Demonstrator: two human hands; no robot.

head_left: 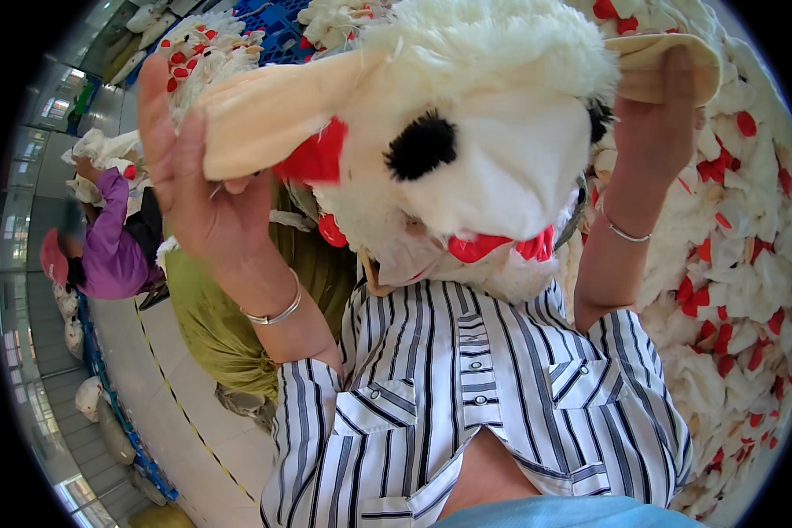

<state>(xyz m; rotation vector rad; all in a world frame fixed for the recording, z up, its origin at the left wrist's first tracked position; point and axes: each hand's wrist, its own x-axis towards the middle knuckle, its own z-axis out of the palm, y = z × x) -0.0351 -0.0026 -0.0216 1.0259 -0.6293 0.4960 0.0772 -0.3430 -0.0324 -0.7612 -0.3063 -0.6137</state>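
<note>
An unstuffed plush animal skin [519, 158], cream and fluffy on top with black eye patches and red pieces at the mouth, is held up before my chest. Pinched in my left hand [207, 185] is its long peach ear [277, 119], near a red patch of fabric [317, 154]. My right hand [656, 132] grips the other ear [669, 62] up at the right, with the fingers partly behind it. The plush skin's lower part hangs loosely over my striped shirt.
A large heap of white and red plush pieces [730, 290] fills the right side. To my left stands an olive-green sack [229, 308] on the tiled floor [176, 378]. Farther left, a person in purple [119, 233] handles white plush. A blue plastic pallet [277, 31] lies behind.
</note>
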